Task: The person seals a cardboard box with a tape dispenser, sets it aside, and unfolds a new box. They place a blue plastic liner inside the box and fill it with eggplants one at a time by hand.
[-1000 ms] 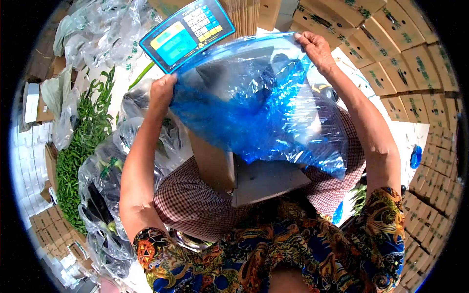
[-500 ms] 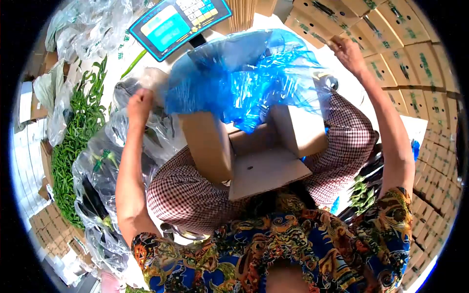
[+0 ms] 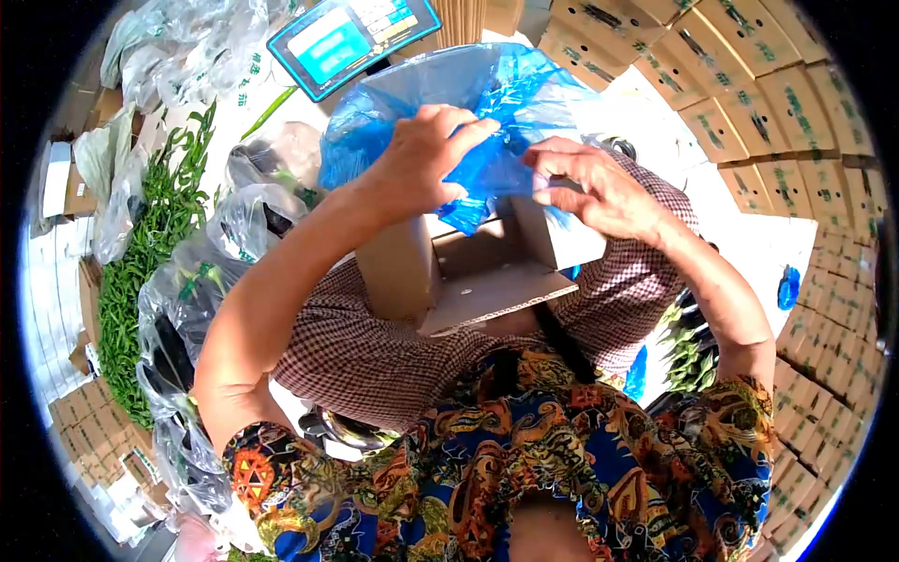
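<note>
An open cardboard box point(image 3: 398, 276) stands between my crossed legs with a flap folded towards me. A translucent blue plastic bag point(image 3: 384, 103) is draped over its far side, bunched in the middle. My left hand point(image 3: 421, 155) lies over the bunched part, with its thumb and fingers apart. At the bag's right edge, my right hand point(image 3: 599, 187) pinches the blue film between thumb and fingers. The box's inside shows below the bag, and the bag covers its far rim.
A scale display point(image 3: 351, 42) stands beyond the bag. Green peppers point(image 3: 154, 253) lie in a long pile at the left, beside clear bags of eggplants point(image 3: 187, 290). Stacked cartons point(image 3: 758, 112) line the right. More vegetables point(image 3: 688, 351) lie by my right knee.
Both hands have come inward from wide apart onto the blue bag. My right hand has taken hold of its edge. The box has shifted slightly left and away from me.
</note>
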`<state>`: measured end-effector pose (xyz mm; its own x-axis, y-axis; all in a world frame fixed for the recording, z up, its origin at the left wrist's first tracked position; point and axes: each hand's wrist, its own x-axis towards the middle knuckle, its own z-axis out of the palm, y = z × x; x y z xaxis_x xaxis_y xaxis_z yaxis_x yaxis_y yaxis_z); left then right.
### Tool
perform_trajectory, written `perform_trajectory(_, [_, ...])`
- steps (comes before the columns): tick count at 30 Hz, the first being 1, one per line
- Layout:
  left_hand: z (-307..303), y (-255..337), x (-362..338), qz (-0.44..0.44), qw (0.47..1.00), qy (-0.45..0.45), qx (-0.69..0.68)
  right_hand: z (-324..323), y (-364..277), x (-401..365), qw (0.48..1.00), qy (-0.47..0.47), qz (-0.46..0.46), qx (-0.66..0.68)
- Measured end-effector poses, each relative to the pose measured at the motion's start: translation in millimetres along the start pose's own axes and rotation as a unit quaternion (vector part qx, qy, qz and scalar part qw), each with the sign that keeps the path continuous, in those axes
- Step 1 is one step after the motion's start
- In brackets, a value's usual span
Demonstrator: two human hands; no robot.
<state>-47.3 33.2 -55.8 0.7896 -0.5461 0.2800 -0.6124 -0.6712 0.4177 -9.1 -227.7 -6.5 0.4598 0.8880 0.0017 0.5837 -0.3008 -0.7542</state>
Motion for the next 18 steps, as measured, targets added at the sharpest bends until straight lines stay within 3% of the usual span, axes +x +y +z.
perform_trajectory(1, [-0.5,3.2,-0.8,-0.012,1.0,-0.014,0.003,1.6,-6.2,-4.8,0.999,0.024,-0.034,0.031])
perform_trajectory(3, [-0.7,11.0,-5.7,-0.036,0.998,-0.046,0.007,-2.4,-26.5,-14.9,0.999,0.01,0.005,0.034])
perform_trajectory(4, [1.2,11.6,-7.7,-0.023,0.999,-0.025,-0.001,-0.1,-30.5,-20.8,0.993,0.009,0.049,0.109])
perform_trajectory(6, [-0.8,14.5,-11.1,-0.016,0.989,-0.148,0.014,2.4,-35.4,-29.8,0.958,0.002,0.13,0.258])
perform_trajectory(7, [-2.6,16.9,-12.7,-0.014,0.978,-0.207,0.021,8.2,-36.8,-32.8,0.965,0.019,0.094,0.246])
perform_trajectory(9, [-5.0,34.9,-22.8,-0.033,0.987,-0.147,-0.059,8.2,-41.9,-37.8,0.966,0.004,0.108,0.233])
perform_trajectory(12, [-20.3,71.7,-34.5,-0.048,0.985,-0.052,-0.155,13.9,-39.3,-39.8,0.997,0.047,-0.025,0.052])
perform_trajectory(15, [-42.3,99.3,-36.5,-0.068,0.973,-0.003,-0.221,35.4,-29.3,-42.9,0.997,0.062,-0.047,0.003])
perform_trajectory(17, [-54.7,112.4,-42.1,-0.089,0.972,-0.013,-0.217,30.2,-26.7,-45.8,0.993,-0.019,-0.034,-0.114])
perform_trajectory(18, [-60.1,118.1,-45.2,-0.1,0.971,-0.018,-0.216,29.9,-25.9,-47.6,0.991,0.012,-0.063,-0.118])
